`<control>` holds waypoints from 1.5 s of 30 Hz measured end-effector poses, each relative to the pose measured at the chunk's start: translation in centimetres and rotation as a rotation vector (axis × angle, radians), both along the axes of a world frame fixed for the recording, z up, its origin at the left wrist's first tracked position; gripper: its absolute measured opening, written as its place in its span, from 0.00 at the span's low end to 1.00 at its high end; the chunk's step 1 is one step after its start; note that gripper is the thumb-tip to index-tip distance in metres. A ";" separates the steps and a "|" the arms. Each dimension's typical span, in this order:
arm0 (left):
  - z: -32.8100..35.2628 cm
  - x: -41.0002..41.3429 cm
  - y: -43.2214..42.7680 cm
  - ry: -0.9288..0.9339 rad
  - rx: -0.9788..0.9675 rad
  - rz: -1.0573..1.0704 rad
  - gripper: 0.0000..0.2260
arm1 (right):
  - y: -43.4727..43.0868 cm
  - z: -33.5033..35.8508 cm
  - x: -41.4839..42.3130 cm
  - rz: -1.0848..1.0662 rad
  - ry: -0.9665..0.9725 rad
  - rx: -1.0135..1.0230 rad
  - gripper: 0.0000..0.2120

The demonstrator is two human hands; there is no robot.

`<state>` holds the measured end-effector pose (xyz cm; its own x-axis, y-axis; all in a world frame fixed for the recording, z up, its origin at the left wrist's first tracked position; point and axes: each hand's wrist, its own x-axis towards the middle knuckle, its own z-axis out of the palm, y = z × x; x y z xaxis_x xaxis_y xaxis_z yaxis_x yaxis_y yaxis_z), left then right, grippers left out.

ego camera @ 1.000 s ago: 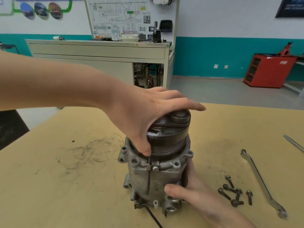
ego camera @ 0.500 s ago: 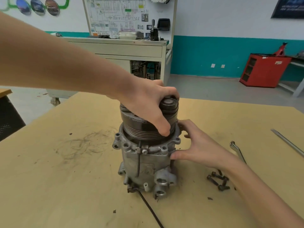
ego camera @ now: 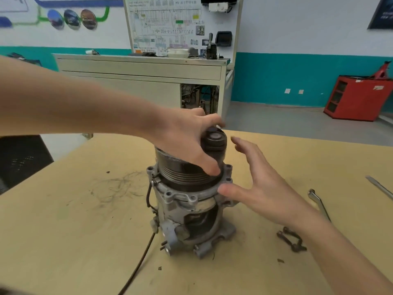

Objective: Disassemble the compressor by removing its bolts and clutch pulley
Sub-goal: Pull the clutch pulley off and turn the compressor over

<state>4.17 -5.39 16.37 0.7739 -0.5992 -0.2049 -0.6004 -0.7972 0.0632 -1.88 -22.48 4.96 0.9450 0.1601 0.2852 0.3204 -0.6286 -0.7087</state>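
Note:
A grey aluminium compressor (ego camera: 187, 211) stands upright on the wooden table (ego camera: 63, 231), with a dark grooved clutch pulley (ego camera: 182, 173) on its top end. My left hand (ego camera: 187, 141) reaches in from the left and grips the pulley from above, thumb down on the grooves. My right hand (ego camera: 257, 184) is beside the compressor on the right, fingers straight and spread, its thumb touching the housing flange. Several removed bolts (ego camera: 291, 241) lie loose on the table to the right, partly behind my right forearm.
A combination wrench (ego camera: 319, 203) lies right of the bolts and a flat metal bar (ego camera: 378, 186) lies near the table's right edge. A black cable (ego camera: 138, 262) runs from the compressor base toward me. Beyond the table stand a grey cabinet (ego camera: 140, 73) and a red cabinet (ego camera: 359, 96).
The compressor has been turned on the table, so a different side now faces me. My right hand rose from the lower body to the flange and opened. My left hand stays on the pulley.

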 end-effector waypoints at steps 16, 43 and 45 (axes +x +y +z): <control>-8.8 -0.3 6.2 0.281 -1.216 0.053 0.51 | 2.7 0.8 3.5 0.287 -0.070 0.512 0.42; -7.3 -0.6 4.4 0.239 -1.438 0.073 0.43 | 1.9 4.5 2.2 0.220 0.039 0.558 0.34; -7.6 -0.3 4.2 0.293 -1.430 0.107 0.35 | 1.8 4.4 2.7 0.207 0.105 0.565 0.31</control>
